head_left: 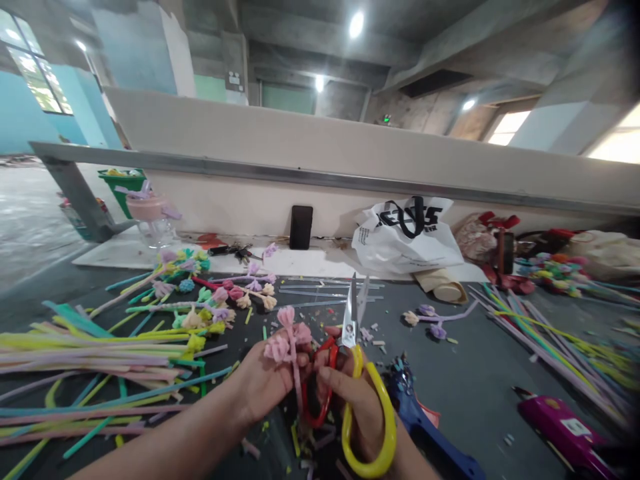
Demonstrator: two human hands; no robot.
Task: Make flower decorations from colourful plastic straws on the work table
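Right hand (357, 407): grips scissors (356, 373) | left hand (265, 383): pink flower (287, 337)

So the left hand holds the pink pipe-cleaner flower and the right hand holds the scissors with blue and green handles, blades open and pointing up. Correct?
Not quite: the head view shows the scissors have one red and one yellow handle, not blue and green. The rest stands: the left hand holds the pink pipe-cleaner flower, the right hand holds the scissors, blades open and pointing up.

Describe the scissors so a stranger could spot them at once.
Start at the dark worktable and look to its near middle edge. The scissors are in the right hand, blades open and pointing up. One handle loop is yellow, the other red, unlike anything nearby.
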